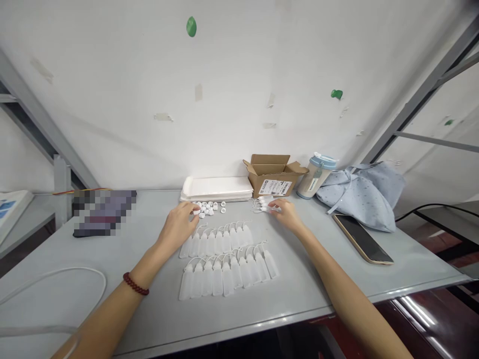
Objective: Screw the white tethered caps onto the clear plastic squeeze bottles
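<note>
My left hand (182, 223) is at the back of the table, with a white cap between its thumb and fingers. Right of it lies a loose pile of small white caps (209, 207). My right hand (287, 215) reaches to a small bunch of white nozzle pieces with thin curved tails (260, 203); its fingertips close on one of them, partly hidden. Between my forearms, two rows of translucent plastic squeeze bottles lie side by side: a back row (219, 243) and a front row (227, 276), with thin curved white strands at their necks.
Behind the caps is a stack of flat white packages (217, 189), beside an opened cardboard box (276, 179). Farther right stand a tumbler with a blue lid (317, 174), a light blue cloth bag (359, 197) and a phone (362, 238). A white cable (75, 269) curves at the left.
</note>
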A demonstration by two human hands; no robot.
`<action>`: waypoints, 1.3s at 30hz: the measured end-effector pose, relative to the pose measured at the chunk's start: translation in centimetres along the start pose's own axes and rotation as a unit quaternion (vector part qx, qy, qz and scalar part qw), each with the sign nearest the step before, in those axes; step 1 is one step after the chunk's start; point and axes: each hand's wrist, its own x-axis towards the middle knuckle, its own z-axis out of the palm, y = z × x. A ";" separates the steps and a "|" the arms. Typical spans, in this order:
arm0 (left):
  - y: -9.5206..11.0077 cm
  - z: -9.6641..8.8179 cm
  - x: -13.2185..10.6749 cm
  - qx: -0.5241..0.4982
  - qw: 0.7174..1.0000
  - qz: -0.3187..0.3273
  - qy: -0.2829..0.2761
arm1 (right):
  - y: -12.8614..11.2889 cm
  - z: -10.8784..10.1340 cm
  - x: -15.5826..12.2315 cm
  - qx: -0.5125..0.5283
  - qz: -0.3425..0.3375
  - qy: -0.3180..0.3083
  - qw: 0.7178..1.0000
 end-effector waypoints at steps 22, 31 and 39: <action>3.0 0.5 -1.2 -0.058 0.993 0.100 0.031 | -9.4 -1.4 -3.2 0.077 -0.050 -0.195 0.977; 3.5 0.6 -1.2 -0.080 0.995 0.059 0.006 | -9.7 -0.9 -3.2 0.009 0.018 -0.195 0.981; 4.0 0.7 -1.4 -0.121 0.992 0.031 -0.004 | -9.5 -0.8 -2.6 -0.039 0.063 -0.178 0.981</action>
